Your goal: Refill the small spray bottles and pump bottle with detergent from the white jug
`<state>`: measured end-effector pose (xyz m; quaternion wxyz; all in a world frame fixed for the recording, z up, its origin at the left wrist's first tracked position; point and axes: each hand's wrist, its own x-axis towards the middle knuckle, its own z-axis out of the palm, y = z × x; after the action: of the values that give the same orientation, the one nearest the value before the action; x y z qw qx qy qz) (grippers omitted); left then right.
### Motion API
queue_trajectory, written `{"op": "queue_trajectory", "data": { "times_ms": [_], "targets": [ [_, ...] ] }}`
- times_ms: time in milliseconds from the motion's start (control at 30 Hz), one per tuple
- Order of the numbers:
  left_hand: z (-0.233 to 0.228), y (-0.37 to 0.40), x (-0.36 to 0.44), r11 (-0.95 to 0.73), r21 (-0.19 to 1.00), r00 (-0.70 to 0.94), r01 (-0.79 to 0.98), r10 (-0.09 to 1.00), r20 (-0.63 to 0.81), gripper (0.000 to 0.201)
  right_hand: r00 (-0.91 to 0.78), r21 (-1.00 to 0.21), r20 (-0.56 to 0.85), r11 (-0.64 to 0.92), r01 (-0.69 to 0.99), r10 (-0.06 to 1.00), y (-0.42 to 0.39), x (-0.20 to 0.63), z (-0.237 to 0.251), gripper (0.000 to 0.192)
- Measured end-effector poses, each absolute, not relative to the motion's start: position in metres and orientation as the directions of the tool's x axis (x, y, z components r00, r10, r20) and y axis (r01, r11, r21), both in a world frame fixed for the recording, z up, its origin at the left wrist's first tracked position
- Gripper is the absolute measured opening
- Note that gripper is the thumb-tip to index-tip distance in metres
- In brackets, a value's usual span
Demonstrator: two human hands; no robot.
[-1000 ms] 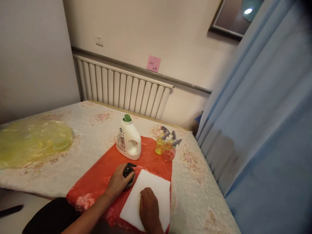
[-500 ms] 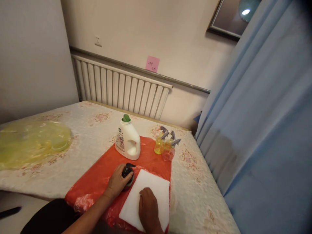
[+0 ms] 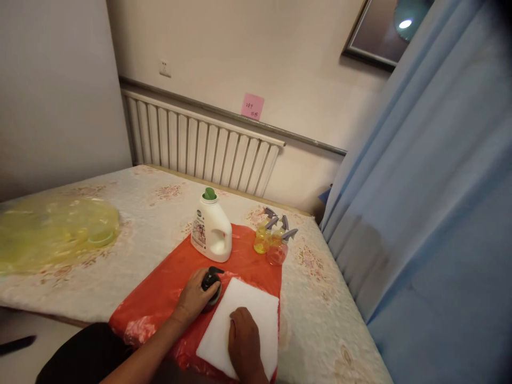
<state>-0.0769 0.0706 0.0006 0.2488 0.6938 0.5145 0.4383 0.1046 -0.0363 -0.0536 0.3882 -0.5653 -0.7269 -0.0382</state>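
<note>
My left hand (image 3: 194, 295) is wrapped round a dark pump bottle (image 3: 211, 290) with a black pump head, which stands upright on a red plastic sheet (image 3: 172, 277). Just to its right lies a flat white foam-like sheet (image 3: 262, 306). On that sheet rests my right hand (image 3: 243, 337), its fingers curled in; whatever may be inside them is hidden. Beyond my left hand stands a white detergent jug (image 3: 212, 232) with a handle and a green piece in its neck. Several small spray bottles (image 3: 277, 252), yellow and pink with grey triggers, cluster at the sheet's back right.
A crumpled, clear yellow plastic bag (image 3: 56, 232) lies at the left on the flowered bed cover (image 3: 148, 213). Behind the bed are a white radiator (image 3: 200, 146) and the wall. A blue curtain (image 3: 424, 202) hangs along the right side.
The view has shifted very slightly. Both hands keep the same place and grip, and the bottles and sheets have not visibly moved.
</note>
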Motion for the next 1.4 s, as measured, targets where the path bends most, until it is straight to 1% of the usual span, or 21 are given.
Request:
{"op": "queue_trajectory", "data": {
  "times_ms": [233, 467, 767, 933, 1200, 1400],
  "targets": [
    [0.0033, 0.0687, -0.0774, -0.329, 0.804, 0.085, 0.496, 0.940, 0.332, 0.027, -0.062, -0.385, 0.629, 0.379, 0.842, 0.775, -0.0368, 0.1042, -0.0526, 0.025],
    [0.0021, 0.0692, -0.0770, -0.326, 0.799, 0.096, 0.505, 0.941, 0.324, 0.027, -0.050, -0.401, 0.618, 0.370, 0.838, 0.784, -0.0370, 0.1043, -0.0516, 0.024],
    [0.0008, 0.0711, -0.0767, -0.341, 0.787, 0.092, 0.515, 0.934, 0.345, 0.024, -0.059, -0.394, 0.625, 0.380, 0.837, 0.778, -0.0355, 0.1045, -0.0529, 0.026],
    [0.0010, 0.0712, -0.0768, -0.354, 0.789, 0.094, 0.503, 0.929, 0.357, 0.024, -0.077, -0.390, 0.605, 0.379, 0.839, 0.792, -0.0356, 0.1053, -0.0534, 0.026],
    [0.0031, 0.0699, -0.0775, -0.339, 0.795, 0.097, 0.502, 0.936, 0.338, 0.029, -0.064, -0.406, 0.592, 0.366, 0.837, 0.803, -0.0367, 0.1050, -0.0533, 0.025],
    [0.0040, 0.0690, -0.0769, -0.329, 0.798, 0.085, 0.506, 0.939, 0.333, 0.027, -0.059, -0.406, 0.593, 0.360, 0.840, 0.803, -0.0375, 0.1041, -0.0500, 0.025]
  ]
}}
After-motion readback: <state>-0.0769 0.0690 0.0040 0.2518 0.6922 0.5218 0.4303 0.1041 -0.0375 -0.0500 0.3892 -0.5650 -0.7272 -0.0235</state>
